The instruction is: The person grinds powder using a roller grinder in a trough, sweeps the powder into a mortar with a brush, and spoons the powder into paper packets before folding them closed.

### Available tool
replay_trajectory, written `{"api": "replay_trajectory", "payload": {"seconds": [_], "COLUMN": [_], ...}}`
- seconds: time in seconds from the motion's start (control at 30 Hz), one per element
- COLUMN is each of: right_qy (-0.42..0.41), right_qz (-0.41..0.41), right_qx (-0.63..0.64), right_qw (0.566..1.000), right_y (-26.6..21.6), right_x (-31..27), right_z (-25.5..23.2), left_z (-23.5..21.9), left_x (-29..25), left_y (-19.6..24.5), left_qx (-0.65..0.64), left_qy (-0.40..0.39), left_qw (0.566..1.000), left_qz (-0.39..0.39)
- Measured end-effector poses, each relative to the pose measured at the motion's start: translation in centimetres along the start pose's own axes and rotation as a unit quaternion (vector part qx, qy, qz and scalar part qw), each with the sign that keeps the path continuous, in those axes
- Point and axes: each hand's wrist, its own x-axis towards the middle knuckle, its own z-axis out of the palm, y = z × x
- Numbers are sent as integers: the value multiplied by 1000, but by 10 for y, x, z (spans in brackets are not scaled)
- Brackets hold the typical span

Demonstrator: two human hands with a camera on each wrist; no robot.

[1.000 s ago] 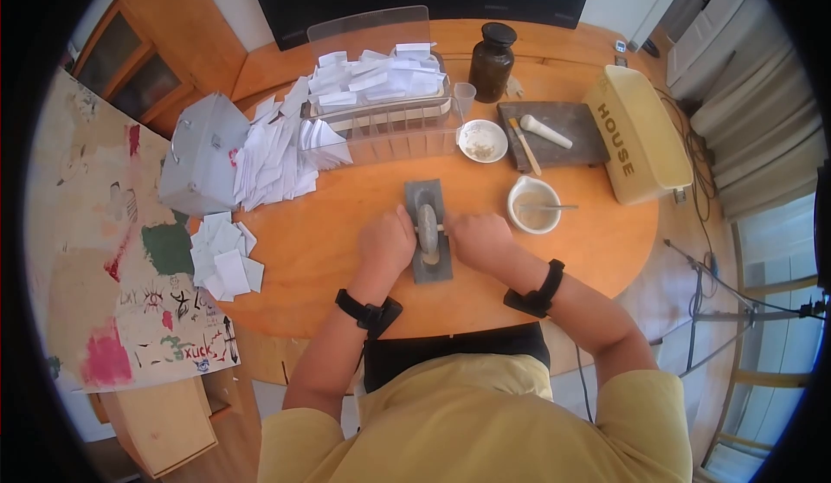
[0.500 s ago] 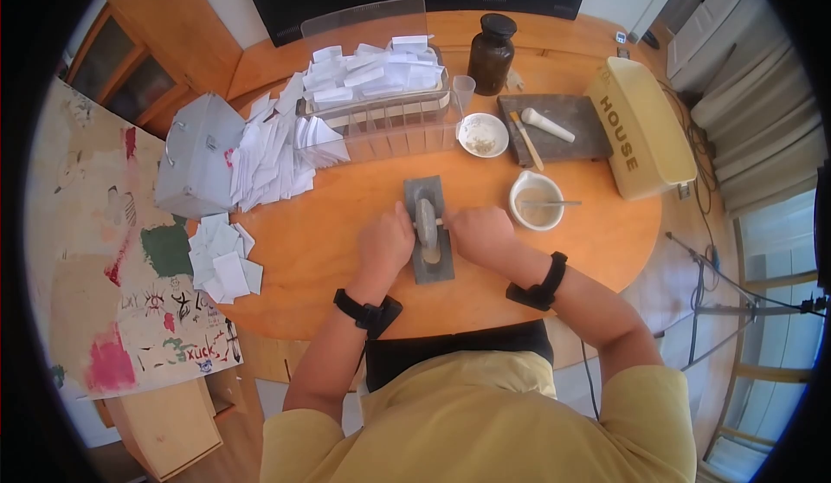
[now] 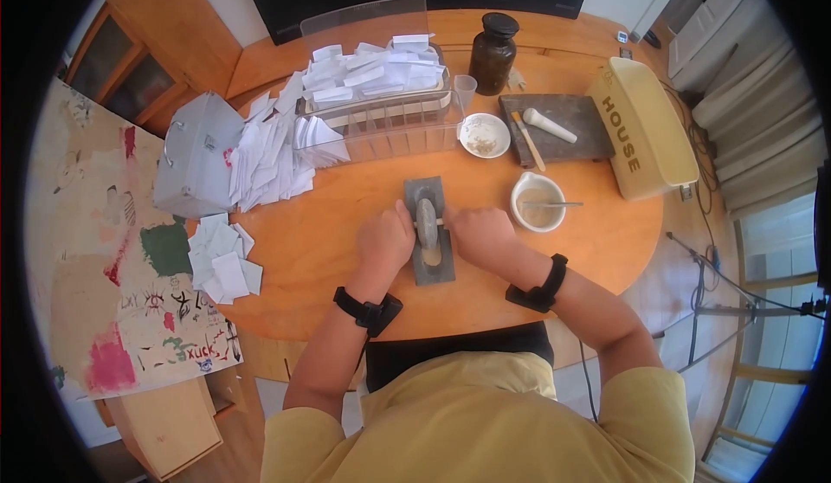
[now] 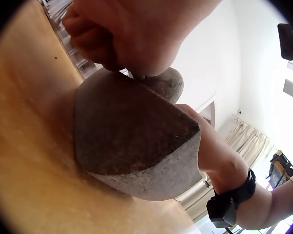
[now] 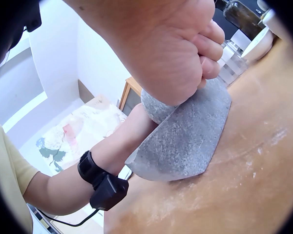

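A grey stone grinding trough (image 3: 435, 273), boat-shaped inside, stands on the table in front of the person. Upright in its groove is a stone grinding wheel (image 3: 427, 223) with a short axle handle (image 3: 440, 222) on each side. Left of the wheel, the left hand (image 3: 386, 239) grips one handle with curled fingers. From the other side, the right hand (image 3: 481, 232) grips the opposite handle. Tan material shows in the groove's near end. In the left wrist view, the trough (image 4: 132, 126) hides most of the groove; the right wrist view shows its other side (image 5: 185, 131).
To the right are a white mortar (image 3: 525, 220) with a thin rod across it, a brush (image 3: 531, 147) and pestle (image 3: 554, 126) on a dark slab, and a yellow bin (image 3: 636, 137). A dish (image 3: 483, 137), brown jar (image 3: 492, 59) and paper-filled rack (image 3: 381, 141) stand behind.
The wheel and both hands have shifted slightly toward the trough's far end. Both hands keep hold of the handles, and the head view has tilted a little.
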Motion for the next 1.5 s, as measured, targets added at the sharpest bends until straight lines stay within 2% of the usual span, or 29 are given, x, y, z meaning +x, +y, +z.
{"api": "replay_trajectory", "payload": {"seconds": [0.23, 0.33, 0.53, 0.63, 0.73, 0.93, 1.03, 1.13, 1.23, 1.33, 1.43, 1.5], "right_qy": [7, -27, -56, -23, 15, 10, 46, 44, 62, 92, 183, 150], "right_qz": [-7, -18, -24, -40, -21, 98, 108, 181, 165, 175, 169, 222], "right_qx": [30, 20, 30, 33, 85, 71, 49, 89, 106, 93, 67, 100], "right_qw": [1000, 999, 998, 998, 996, 993, 992, 979, 979, 976, 966, 958], "right_y": [6, 3, -3, -2, -6, -19, -8, -7, -8, -2, -5, -15], "right_x": [8, 1, -18, -25, -25, -8, 4, 8, 10, 21, 26, 24], "right_z": [-1, -9, -10, -4, -6, -7, 18, 19, 11, 31, 43, 33], "left_z": [-5, -6, -14, -13, -12, -17, -15, -13, -12, -15, -17, -25], "left_x": [11, 6, -20, -29, -32, -33, -32, -31, -28, -26, -26, -22], "left_y": [3, 3, 10, 10, 10, 14, 15, 15, 15, 16, 15, 16], "left_qx": [-8, 2, -10, -13, -27, -6, -31, -34, -26, -42, -84, -82], "left_qy": [-16, 4, -17, -14, -1, -14, -7, 16, 3, -9, -27, -89], "left_qw": [1000, 1000, 1000, 1000, 1000, 1000, 999, 999, 999, 999, 996, 990], "left_qz": [-5, 24, 11, 14, 12, 5, 18, 38, 28, 14, -30, -65]}}
